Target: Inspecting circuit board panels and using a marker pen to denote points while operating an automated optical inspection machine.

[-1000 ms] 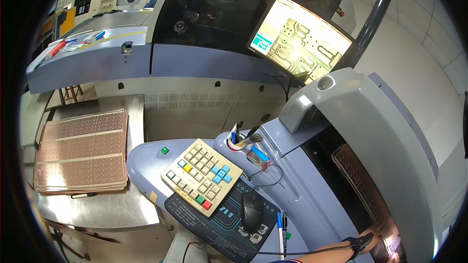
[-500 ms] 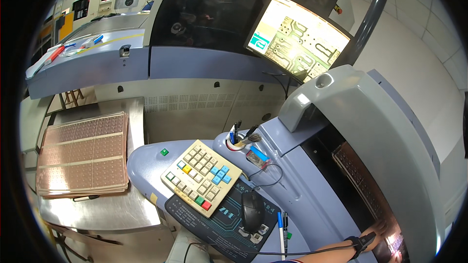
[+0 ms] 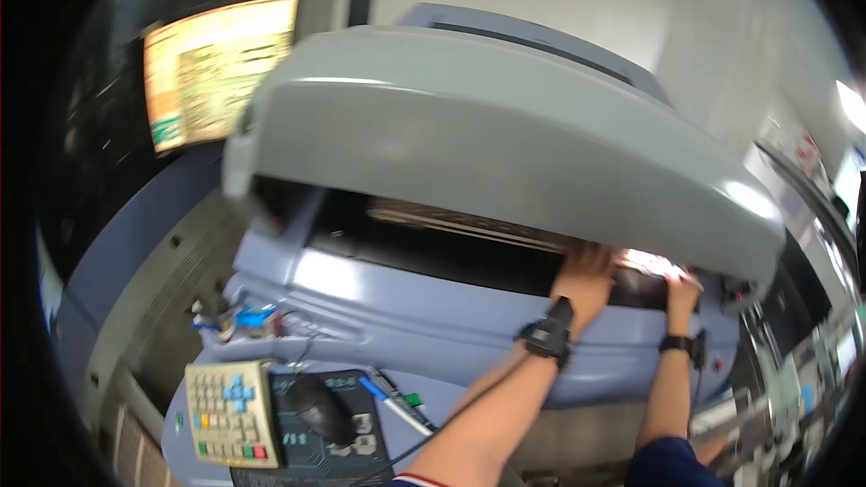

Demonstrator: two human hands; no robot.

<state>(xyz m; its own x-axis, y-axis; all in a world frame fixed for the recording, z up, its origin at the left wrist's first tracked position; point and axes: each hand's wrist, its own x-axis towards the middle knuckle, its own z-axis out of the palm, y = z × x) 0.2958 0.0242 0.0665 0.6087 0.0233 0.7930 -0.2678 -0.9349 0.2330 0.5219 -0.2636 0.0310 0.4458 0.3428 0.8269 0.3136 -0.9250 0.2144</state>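
Observation:
My left hand reaches under the front edge of a grey machine hood. Its fingers look stretched out flat toward a copper-coloured circuit board panel lying in the dark slot, and their tips are shaded by the hood. Further right, my right hand is at the panel's right end, beside a brightly lit patch. Its fingers are smeared by motion, so whether they grip the panel's edge does not show. Both wrists wear black bands with a cable. Most of the panel is hidden beneath the hood.
A beige keypad, a black mouse on a dark mat and pens lie on the lower left ledge. Behind them stands a pen cup. A lit monitor is at upper left. Blurred metal equipment fills the right side.
The view has swung right, so the hood now spans the middle and the monitor sits at upper left. Both forearms are visible now; before, only one wrist showed at the lower right.

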